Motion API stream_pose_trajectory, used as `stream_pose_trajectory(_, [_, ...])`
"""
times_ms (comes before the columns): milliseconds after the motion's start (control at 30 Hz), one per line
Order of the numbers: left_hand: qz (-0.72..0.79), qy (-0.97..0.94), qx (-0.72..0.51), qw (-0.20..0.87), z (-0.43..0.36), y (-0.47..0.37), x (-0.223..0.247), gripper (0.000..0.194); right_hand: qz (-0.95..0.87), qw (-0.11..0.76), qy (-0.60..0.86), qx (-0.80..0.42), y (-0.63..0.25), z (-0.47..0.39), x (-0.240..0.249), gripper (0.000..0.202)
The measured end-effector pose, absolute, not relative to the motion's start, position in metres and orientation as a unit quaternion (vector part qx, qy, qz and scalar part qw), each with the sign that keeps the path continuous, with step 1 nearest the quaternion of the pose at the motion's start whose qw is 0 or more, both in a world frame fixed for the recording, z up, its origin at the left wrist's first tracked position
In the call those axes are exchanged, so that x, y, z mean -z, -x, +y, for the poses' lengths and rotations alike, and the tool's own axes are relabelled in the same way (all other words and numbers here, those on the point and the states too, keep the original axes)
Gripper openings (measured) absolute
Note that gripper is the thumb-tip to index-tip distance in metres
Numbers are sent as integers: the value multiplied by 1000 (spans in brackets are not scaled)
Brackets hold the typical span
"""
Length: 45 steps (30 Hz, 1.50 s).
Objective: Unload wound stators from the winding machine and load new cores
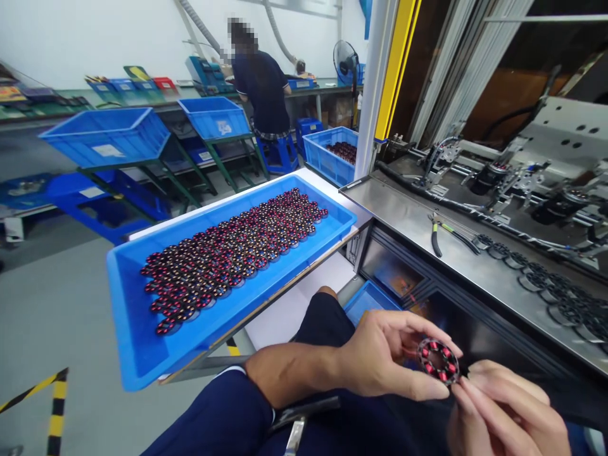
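A round black part with red coils (438, 362) is held upright at the lower right, its open ring facing the camera. My left hand (387, 358) grips it between the thumb below and the fingers above. My right hand (506, 405) has its thumb and fingers pinched together at the ring's lower right edge; whatever lies between those fingertips is too small to make out. To the left, a blue tray (118, 316) bears many similar red and black ring parts (228, 247) packed in rows.
Green-handled pliers (444, 234) and a row of black rings (536, 275) lie on the metal machine bench (394, 215). Machine fixtures (489, 177) stand behind. Blue bins (114, 136) and a person (263, 82) are farther back; a yellow post (396, 69) rises beside the machine.
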State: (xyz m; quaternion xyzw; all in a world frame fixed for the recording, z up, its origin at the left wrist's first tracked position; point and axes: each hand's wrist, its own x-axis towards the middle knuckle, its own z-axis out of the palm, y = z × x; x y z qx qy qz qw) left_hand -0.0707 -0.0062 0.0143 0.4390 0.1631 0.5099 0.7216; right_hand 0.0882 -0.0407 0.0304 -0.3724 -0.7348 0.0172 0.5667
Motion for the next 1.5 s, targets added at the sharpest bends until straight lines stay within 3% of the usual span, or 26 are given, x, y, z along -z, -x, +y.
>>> stream_pose_trajectory(167, [113,-539,-669,500,-6,63,-11,62,-687,583,428,-72,-79,-47,-14,28])
stream_pose_trajectory(367, [163,-566,-699,405,-8,58,-1,58,-534,712,418,-180,-50,-40,-16,10])
stream_pose_trajectory(467, [170,-545,-657,492,-7,62,1,69,-570,695,398,-184,-52,-33,-16,11])
stream_pose_trajectory(567, [190,-561,-534,604,-1,73,-1,82,-630,655,391,-147,-66,-30,-11,15])
stream_pose_trajectory(733, [128,-507,-421,741,7,82,6,56,-672,611,388,-156,-89,-31,-3,19])
stream_pose_trajectory(933, [60,-464,-463,753,9,73,16,51,-715,561,400,-121,-97,-30,-10,19])
stream_pose_trajectory(1200, [64,-468,-569,674,0,81,-9,12,-703,554,411,-175,-100,-32,-17,14])
stream_pose_trajectory(1267, [48,-423,-576,698,-2,81,-11,17,-721,545,392,-171,-102,-30,-21,16])
stream_pose_trajectory(1400, [74,-385,-496,775,2,75,-1,54,-778,510,345,-124,-108,-25,-33,20])
stream_pose_trajectory(1500, [42,-427,-383,818,6,67,10,52,-806,481,334,-83,-114,-23,-40,23])
